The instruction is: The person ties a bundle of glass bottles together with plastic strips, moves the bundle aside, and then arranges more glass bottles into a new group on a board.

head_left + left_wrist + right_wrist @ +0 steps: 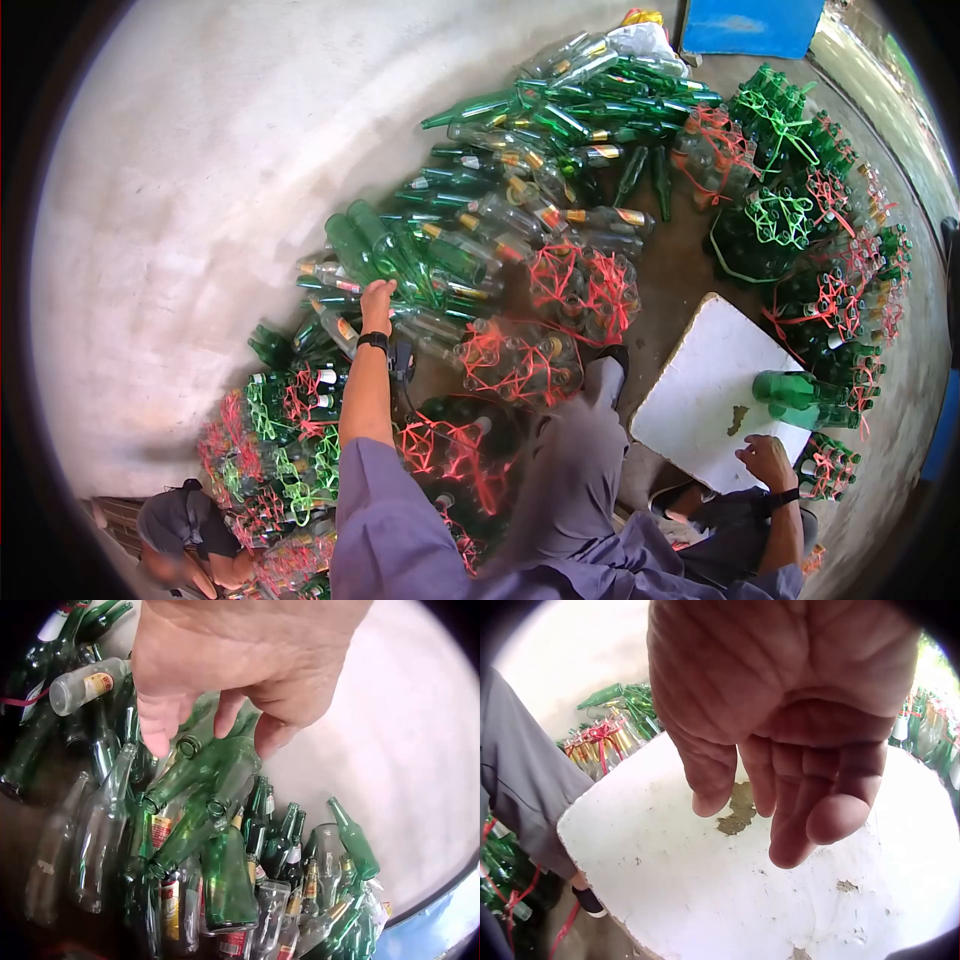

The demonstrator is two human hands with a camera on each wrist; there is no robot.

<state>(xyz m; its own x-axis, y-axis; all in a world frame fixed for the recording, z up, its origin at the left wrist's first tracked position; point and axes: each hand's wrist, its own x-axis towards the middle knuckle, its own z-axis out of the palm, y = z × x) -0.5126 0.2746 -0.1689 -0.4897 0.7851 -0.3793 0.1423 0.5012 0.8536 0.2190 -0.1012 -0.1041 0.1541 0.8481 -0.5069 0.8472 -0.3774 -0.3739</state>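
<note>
My left hand (377,305) reaches over the bottle pile, right beside several large green glass bottles (352,245). In the left wrist view, the fingers of that hand (240,667) hang loosely bent, with thumb and fingers spread apart. Their tips overlap green bottles (184,780) whose necks slant down to the left. Above a white board-like tabletop (690,400), my right hand (768,462) holds nothing, its fingers loosely curled in the right wrist view. Green bottles (800,395) lie together at the tabletop's right side, just beyond this hand.
Loose green and clear bottles (560,130) form a long heap on the floor. Bundles tied with red string (585,285) stand beside my legs, with more bundles (780,215) along the right. Another person (185,525) is low at left. A blue panel (750,25) stands behind.
</note>
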